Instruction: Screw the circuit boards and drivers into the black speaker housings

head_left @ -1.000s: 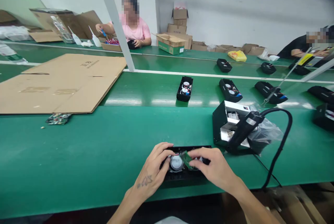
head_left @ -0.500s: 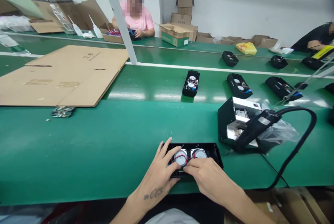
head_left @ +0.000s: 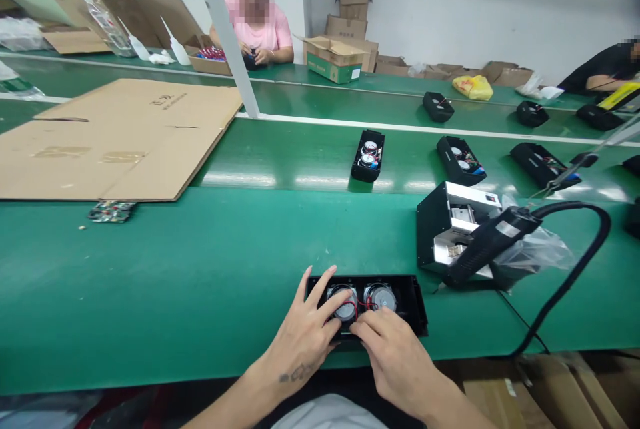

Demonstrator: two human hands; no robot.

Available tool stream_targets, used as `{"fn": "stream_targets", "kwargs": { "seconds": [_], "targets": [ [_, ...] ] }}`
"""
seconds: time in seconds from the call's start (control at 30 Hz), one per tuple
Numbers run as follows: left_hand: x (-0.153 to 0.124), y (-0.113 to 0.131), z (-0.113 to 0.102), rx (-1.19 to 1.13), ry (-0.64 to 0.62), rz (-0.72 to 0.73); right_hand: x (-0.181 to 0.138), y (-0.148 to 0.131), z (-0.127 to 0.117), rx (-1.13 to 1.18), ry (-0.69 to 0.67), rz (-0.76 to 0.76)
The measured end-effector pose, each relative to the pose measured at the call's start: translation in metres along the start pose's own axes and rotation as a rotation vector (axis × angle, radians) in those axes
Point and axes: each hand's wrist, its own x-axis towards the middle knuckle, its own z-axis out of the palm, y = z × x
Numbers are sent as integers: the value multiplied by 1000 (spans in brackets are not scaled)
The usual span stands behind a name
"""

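Note:
A black speaker housing (head_left: 411, 305) lies lengthwise at the bench's near edge, its hollow side up. Two round silver speakers sit inside, the left speaker (head_left: 345, 309) and the right speaker (head_left: 384, 298), with red and black wires (head_left: 361, 304) between them. My left hand (head_left: 306, 327) spans the housing's left end, its fingers spread over the far wall and left speaker, its thumb at the near side. My right hand (head_left: 393, 345) is closed, its thumb and fingers pinched by the near wall below the wires. What the fingertips hold is hidden.
Right of the housing stands a black and silver machine (head_left: 434, 232), a black corded tool (head_left: 493, 245) leaning on it. Further off are several similar housings, one nearest being this black housing (head_left: 368, 157). Flat cardboard (head_left: 115, 142) covers the left, by a circuit board (head_left: 111, 211). Two people sit beyond.
My left hand and the left part of the housing shift slightly left. My right fingers stay pinched near the same spot. The whole view tilts a little.

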Motion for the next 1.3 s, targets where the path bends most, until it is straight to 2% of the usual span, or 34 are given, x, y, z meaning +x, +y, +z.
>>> {"fn": "stream_targets", "kwargs": {
  "seconds": [0.13,0.37,0.5,0.73,1.07,1.23,1.27,1.3],
  "targets": [
    [13,-6,-8,-45,-74,-34,5,1,0,-29,23,-4],
    [61,-27,-53,-263,-292,-121,56,7,-50,43,-234,168],
    [84,-45,-69,-407,-361,-129,84,16,-70,63,-283,194],
    [94,-61,-65,-458,-419,-154,97,20,-73,62,-271,198],
    [93,-54,-70,-470,-407,-104,102,22,-58,-19,-248,142],
    [81,-45,-65,-376,-341,-31,81,8,-63,-43,-230,96],
    [75,-41,-61,-348,-325,-25,71,7,-67,-27,-179,85],
    [67,-38,-56,-308,-303,-12,60,8,-71,2,-64,86]
  ]
}}
